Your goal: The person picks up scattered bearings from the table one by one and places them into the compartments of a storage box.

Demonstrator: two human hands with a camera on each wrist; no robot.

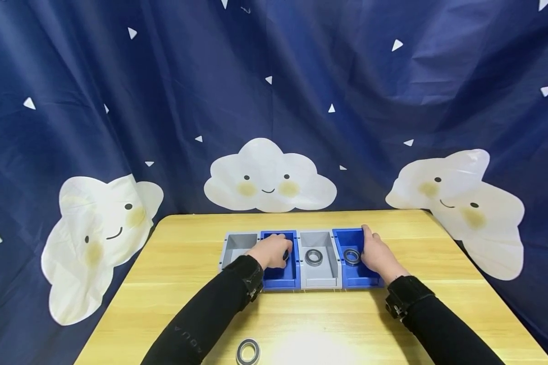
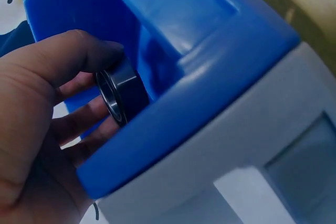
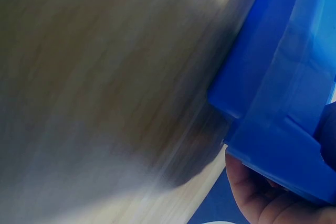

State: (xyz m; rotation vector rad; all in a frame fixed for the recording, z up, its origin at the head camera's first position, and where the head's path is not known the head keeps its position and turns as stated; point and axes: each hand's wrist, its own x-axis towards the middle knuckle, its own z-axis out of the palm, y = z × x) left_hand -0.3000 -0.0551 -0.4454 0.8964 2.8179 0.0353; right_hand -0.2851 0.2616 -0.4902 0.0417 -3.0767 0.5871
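Note:
My left hand (image 1: 270,251) reaches into the second bin from the left, a blue bin (image 1: 279,284). In the left wrist view, its thumb and fingers pinch a dark-sided ring bearing (image 2: 132,88) standing on edge by the bin's wall. My right hand (image 1: 380,257) grips the right rim of the rightmost blue bin (image 1: 361,282); in the right wrist view its curled fingers (image 3: 252,195) lie against the bin's outer edge. One bearing (image 1: 351,264) lies flat in that bin, close to the right hand. Another bearing (image 1: 313,264) lies flat in the grey bin (image 1: 321,282) between the two blue ones.
A grey bin (image 1: 240,241) forms the left end of the joined row, partly behind the left hand. Near the front of the wooden table (image 1: 164,284) lies a loose bearing (image 1: 239,352), beside the left sleeve. A dark blue curtain (image 1: 265,111) with clouds hangs behind the table.

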